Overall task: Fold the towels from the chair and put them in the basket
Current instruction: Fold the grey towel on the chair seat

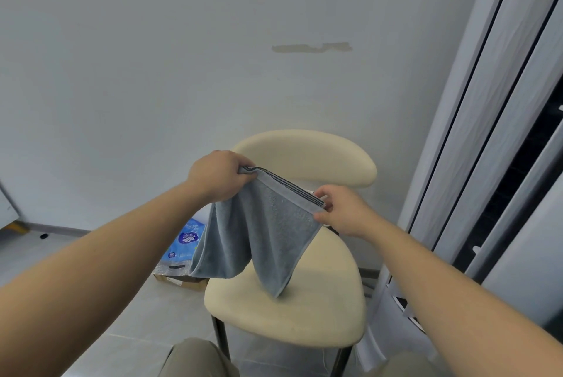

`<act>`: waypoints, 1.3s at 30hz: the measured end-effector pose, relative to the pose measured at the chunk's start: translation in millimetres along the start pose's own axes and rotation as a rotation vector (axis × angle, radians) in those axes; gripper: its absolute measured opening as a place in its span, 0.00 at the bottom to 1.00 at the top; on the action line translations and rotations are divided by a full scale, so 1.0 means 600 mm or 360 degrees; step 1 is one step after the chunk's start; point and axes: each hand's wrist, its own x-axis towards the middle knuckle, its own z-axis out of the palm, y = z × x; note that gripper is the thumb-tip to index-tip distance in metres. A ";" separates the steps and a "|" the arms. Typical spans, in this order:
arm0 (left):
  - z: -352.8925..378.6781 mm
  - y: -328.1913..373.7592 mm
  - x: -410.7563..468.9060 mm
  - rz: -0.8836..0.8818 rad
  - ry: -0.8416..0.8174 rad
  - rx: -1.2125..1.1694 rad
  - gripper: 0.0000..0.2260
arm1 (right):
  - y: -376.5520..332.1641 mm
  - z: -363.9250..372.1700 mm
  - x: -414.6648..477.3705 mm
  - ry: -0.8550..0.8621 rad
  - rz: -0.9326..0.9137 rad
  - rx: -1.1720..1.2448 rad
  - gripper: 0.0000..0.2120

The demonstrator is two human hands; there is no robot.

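Left grip [217,177], right grip [344,212] hold towel [262,239] corners over chair [304,315].

The blue-grey terry towel [268,233] pinched between the left hand [216,175] and the right hand [344,209] is plain, except for thin dark stripes along the hem by the fingers. Below both hands, the cream padded chair [304,315] has dark legs. Down and left of the left hand lies a bright blue and white plastic package [187,239] with a dark blue emblem. Above the hands, the pale grey-white wall [152,72] bears one tan scraped patch [310,47]. The tiled floor [122,315] is light grey.
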 end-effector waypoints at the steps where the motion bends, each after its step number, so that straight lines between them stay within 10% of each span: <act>1: 0.001 -0.001 0.000 0.0009 -0.0011 0.0011 0.11 | -0.001 -0.001 -0.001 0.0004 -0.0034 -0.0119 0.25; 6: 0.003 -0.009 0.006 0.0014 -0.0051 0.0023 0.12 | -0.005 -0.007 -0.013 -0.0087 -0.0166 -0.0319 0.22; 10: 0.004 -0.020 0.010 0.0000 -0.0057 0.0013 0.12 | -0.004 -0.008 -0.019 -0.0032 -0.0277 -0.0291 0.01; 18: 0.006 -0.024 0.012 0.0008 -0.0095 -0.0013 0.12 | -0.015 -0.005 -0.020 0.0120 -0.0299 -0.0134 0.10; 24: 0.009 -0.033 0.011 -0.0001 -0.0137 -0.0068 0.10 | -0.025 -0.004 -0.030 0.0090 -0.0299 0.0701 0.10; 39: 0.011 -0.048 0.021 0.0057 -0.0179 -0.0058 0.12 | -0.038 -0.023 -0.038 -0.0091 -0.0251 0.0529 0.11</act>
